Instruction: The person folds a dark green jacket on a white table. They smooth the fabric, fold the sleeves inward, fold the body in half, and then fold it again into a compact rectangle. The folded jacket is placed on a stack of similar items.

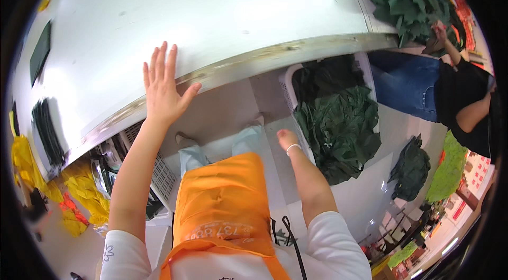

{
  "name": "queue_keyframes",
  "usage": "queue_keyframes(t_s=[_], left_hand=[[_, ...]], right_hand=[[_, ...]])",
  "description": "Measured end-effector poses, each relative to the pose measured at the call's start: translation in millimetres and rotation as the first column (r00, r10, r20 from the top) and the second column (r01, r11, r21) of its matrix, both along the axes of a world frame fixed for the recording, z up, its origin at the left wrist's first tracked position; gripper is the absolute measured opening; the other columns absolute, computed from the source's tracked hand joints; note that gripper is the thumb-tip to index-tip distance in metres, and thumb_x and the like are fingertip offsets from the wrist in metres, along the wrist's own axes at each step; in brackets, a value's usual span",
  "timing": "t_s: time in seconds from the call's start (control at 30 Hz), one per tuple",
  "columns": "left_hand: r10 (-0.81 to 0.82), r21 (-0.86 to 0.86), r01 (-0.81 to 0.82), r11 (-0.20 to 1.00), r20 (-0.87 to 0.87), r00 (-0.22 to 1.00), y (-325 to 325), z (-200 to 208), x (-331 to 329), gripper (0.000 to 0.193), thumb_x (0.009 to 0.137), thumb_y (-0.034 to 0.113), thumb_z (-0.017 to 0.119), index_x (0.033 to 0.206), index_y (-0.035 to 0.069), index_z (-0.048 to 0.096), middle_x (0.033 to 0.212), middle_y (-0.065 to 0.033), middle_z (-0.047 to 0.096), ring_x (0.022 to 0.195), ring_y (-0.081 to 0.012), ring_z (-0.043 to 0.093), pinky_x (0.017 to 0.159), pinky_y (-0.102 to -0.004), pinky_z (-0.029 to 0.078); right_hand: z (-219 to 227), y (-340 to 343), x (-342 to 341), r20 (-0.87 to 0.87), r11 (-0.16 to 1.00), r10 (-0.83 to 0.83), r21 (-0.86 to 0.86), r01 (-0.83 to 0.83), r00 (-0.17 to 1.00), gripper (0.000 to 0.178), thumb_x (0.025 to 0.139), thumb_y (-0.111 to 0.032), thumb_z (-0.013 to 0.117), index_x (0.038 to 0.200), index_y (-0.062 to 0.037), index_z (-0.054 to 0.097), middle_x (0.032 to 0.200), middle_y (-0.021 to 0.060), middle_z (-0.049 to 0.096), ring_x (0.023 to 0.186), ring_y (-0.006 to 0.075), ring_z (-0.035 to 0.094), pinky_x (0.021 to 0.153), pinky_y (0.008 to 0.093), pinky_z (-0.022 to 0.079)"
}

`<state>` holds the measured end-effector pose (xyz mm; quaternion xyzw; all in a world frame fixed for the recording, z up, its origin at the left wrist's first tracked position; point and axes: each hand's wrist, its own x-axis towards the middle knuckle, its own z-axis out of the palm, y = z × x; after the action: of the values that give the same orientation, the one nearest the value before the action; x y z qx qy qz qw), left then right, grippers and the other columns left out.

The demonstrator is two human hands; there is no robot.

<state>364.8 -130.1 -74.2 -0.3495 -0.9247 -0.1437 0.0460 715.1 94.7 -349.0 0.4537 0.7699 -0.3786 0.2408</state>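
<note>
Dark green fabric pile (338, 126) sits in a white crate (286, 85) on the floor, just under the counter edge, to the right of the person's legs. That's the thing nearest the right hand.

Near: orange apron (219, 200) over white top, black cord (292, 237) hanging by the right hip. Pale trousers + shoes visible straight down, so the person looks to be standing close against the counter.

Right hand (286, 138): arm w/ thin wrist band reaches down toward the crate, hand just beside the fabric's left edge. Fingers seen end-on and curled under, so can't tell if it's grasping anything. Contact w/ fabric not clear either.

Left hand (161, 87): open, fingers spread flat, palm down on the front edge of the white counter (211, 10). Holding nothing. Looks like a brace, prob. taking body weight while the other arm goes low.

Under counter, left side: white ribbed crate (159, 171) w/ dark stuff inside, yellow sheets (84, 193) piled on the floor beside it.

Counter top mostly bare white; dark strips (45, 126) near its left end, a dark flat piece (41, 50) further up.

Far: second heap of green fabric (407, 0) at the counter's far right end, another person in black top + jeans (450, 92) w/ a hand up at it. Loose dark green bundle (410, 169) on the floor behind the crate.
</note>
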Motion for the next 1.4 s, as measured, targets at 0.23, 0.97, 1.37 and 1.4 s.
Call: queue_keyframes(t_s=[0.23, 0.97, 1.37, 1.4], left_hand=[[0.005, -0.198, -0.012, 0.98, -0.037, 0.999, 44.6, -39.6, 5.6, 0.09, 0.081, 0.071, 0.037, 0.144, 0.007, 0.029, 0.148, -0.0175, 0.027, 0.138, -0.034, 0.023, 0.111, -0.049, 0.018], [0.048, -0.164, -0.051, 0.985, -0.022, 0.999, 43.5, -27.5, 11.2, 0.08, 0.078, 0.05, 0.058, 0.143, 0.012, 0.031, 0.15, -0.0112, 0.027, 0.139, -0.0278, 0.023, 0.113, -0.0451, 0.015], [0.075, -0.064, -0.076, 0.995, -0.012, 0.997, 36.6, -24.5, 18.6, 0.086, 0.075, 0.055, 0.062, 0.14, 0.008, 0.033, 0.145, -0.0153, 0.032, 0.137, -0.0313, 0.025, 0.11, -0.0496, 0.02], [0.075, -0.065, -0.075, 0.995, 0.001, 0.997, 43.2, -18.1, 26.2, 0.088, 0.074, 0.054, 0.064, 0.14, 0.007, 0.033, 0.144, -0.0167, 0.033, 0.136, -0.0326, 0.026, 0.11, -0.0505, 0.021]], right_hand=[[-75.2, 170.8, 56.6, 0.334, 0.812, -0.508, 0.494, 0.311, 0.794, 0.047, 0.08, -0.031, 0.066, 0.12, -0.01, 0.055, 0.122, 0.0203, 0.051, 0.108, 0.0384, 0.053, 0.087, 0.047, 0.048], [162.3, 206.5, 63.0, 0.045, 0.885, 0.061, 0.459, -0.075, 0.997, 0.044, 0.086, -0.038, 0.059, 0.071, 0.0028, 0.056, 0.069, 0.0273, 0.056, 0.071, 0.0471, 0.054, 0.061, 0.0518, 0.043], [493.7, 40.6, 67.4, 0.33, 0.538, 0.576, 0.534, -0.651, 0.747, 0.029, 0.079, -0.026, 0.068, 0.064, -0.0068, 0.053, 0.058, 0.013, 0.058, 0.057, 0.0316, 0.06, 0.051, 0.0414, 0.046], [523.5, 25.1, 69.8, 0.354, 0.483, 0.609, 0.543, -0.686, 0.71, 0.027, 0.077, -0.024, 0.069, 0.063, -0.0076, 0.052, 0.058, 0.0109, 0.057, 0.056, 0.0298, 0.059, 0.05, 0.0401, 0.046]])
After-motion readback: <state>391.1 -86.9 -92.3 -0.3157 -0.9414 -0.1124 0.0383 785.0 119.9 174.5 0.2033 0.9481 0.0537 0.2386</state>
